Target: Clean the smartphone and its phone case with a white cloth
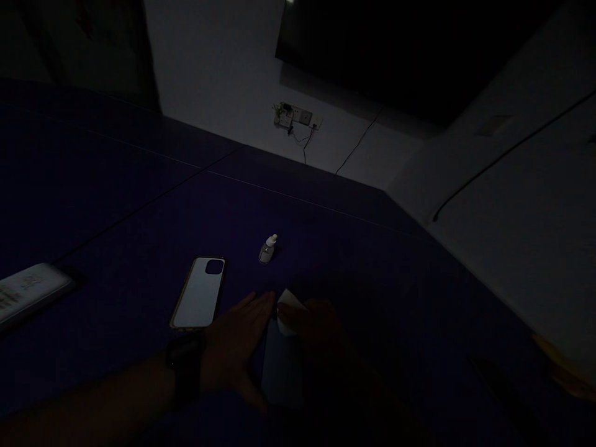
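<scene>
In dim light my left hand (239, 341) lies flat with its fingers stretched out, a dark watch on its wrist. It rests along the left edge of a phone-shaped grey-blue slab (282, 366) on the dark blue surface. My right hand (314, 320) is closed on a white wiping cloth (289, 300), pressed against the slab's upper end; whether it is paper or fabric, I cannot tell. Left of my hands lies a phone case (198, 293) with a pale inside and a camera cut-out. Beyond my fingertips stands a small bottle (267, 250) with a white top.
At the far left is a white box-like object (32, 288) with faint print. A thin dark cable crosses the blue surface (153, 223). Behind it, a wall carries sockets (298, 116) with wires and a large dark screen (395, 49). Something yellowish (563, 366) lies at the right.
</scene>
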A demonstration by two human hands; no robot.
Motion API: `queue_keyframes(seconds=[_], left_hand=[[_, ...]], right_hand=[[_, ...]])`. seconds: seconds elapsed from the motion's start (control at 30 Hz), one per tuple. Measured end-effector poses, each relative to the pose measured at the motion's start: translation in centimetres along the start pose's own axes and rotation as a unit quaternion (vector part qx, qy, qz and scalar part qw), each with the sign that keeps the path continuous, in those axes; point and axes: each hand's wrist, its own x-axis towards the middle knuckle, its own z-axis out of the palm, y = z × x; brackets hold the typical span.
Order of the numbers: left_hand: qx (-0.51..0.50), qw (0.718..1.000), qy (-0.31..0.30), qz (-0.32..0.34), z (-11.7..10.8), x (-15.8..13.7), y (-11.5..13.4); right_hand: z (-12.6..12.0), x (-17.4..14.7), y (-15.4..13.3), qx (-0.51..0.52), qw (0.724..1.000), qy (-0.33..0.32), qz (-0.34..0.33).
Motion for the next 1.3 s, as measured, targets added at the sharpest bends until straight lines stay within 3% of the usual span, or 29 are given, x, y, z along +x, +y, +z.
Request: queue_keyframes(seconds=[0.3,0.57,1.0,1.3], left_hand=[[0.020,1.000,-0.015,-0.005,0.0,0.1,-0.1],[0.018,1.000,-0.012,-0.010,-0.1,0.0,0.1],[0.002,1.000,-0.011,-0.018,-0.1,0.1,0.1],[0.010,1.000,-0.015,-0.012,-0.5,0.1,0.5]], right_hand=[[0.2,0.2,0.3,-0.015,1.000,0.011,0.015],[-0.1,0.3,-1.1,-0.007,0.999,0.017,-0.039],[-0.2,0.5,-1.3,-0.025,0.999,0.019,-0.018],[-0.6,0.7,-1.8,-0.009,0.999,-0.032,0.008]])
